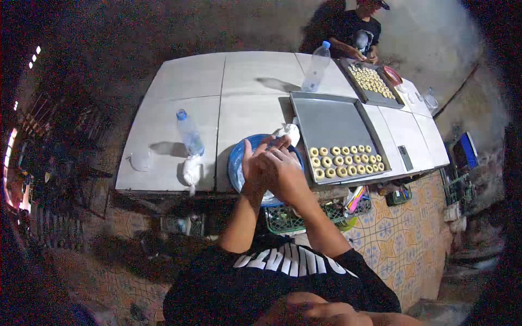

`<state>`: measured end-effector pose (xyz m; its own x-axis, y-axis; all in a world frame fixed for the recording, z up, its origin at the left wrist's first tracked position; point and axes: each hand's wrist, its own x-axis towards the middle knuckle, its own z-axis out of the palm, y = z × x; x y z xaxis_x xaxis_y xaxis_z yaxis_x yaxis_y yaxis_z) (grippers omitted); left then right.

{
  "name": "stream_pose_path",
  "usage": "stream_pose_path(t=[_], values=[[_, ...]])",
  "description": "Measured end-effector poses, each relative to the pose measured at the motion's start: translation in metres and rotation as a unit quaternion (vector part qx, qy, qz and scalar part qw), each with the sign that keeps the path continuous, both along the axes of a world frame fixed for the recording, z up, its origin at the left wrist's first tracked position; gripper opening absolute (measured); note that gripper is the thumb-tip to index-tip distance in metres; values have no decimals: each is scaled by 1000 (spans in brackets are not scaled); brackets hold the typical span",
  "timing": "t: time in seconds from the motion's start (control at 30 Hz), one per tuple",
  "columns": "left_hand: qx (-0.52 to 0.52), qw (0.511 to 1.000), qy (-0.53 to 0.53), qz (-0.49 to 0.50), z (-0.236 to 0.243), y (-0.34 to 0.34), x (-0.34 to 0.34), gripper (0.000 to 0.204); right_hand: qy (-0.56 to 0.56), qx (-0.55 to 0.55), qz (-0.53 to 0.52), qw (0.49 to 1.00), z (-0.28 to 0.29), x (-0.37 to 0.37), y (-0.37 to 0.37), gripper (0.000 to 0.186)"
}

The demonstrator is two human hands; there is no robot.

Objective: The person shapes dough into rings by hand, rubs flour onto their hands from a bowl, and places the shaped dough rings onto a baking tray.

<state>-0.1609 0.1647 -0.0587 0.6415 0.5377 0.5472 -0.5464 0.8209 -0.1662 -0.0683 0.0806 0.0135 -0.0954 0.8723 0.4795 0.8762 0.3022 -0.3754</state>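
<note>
Over a blue basin (235, 163), my left hand (252, 167) is turned palm up, its thumb stretched out. My right hand (284, 169) lies across it, palm against palm, with its fingers over the left fingers. Whatever may be between the palms is hidden. Pale smears show inside the basin. Just to the right, a grey metal tray (333, 120) carries several rows of small pale dough rings (348, 161) along its near side. A white bag (290, 132) sits by the basin's far right rim.
Left of the basin stand a clear bottle (190, 133), a knotted white bag (192, 170) and a clear plastic piece (140, 161). Another bottle (317, 68) stands behind the tray. At the far right, a person (356, 32) works at a second filled tray (372, 84). A phone (405, 157) lies near the table's right edge.
</note>
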Motion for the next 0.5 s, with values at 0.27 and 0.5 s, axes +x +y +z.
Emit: stream_pose_path(t=[0.27,0.5], values=[[-69,966,223,108,-6,-8,-5,76,72,-43,14,996,-24,9,10,25],[-89,993,39,70,4,-17,-11,74,121,-3,105,987,-23,-4,26,32]])
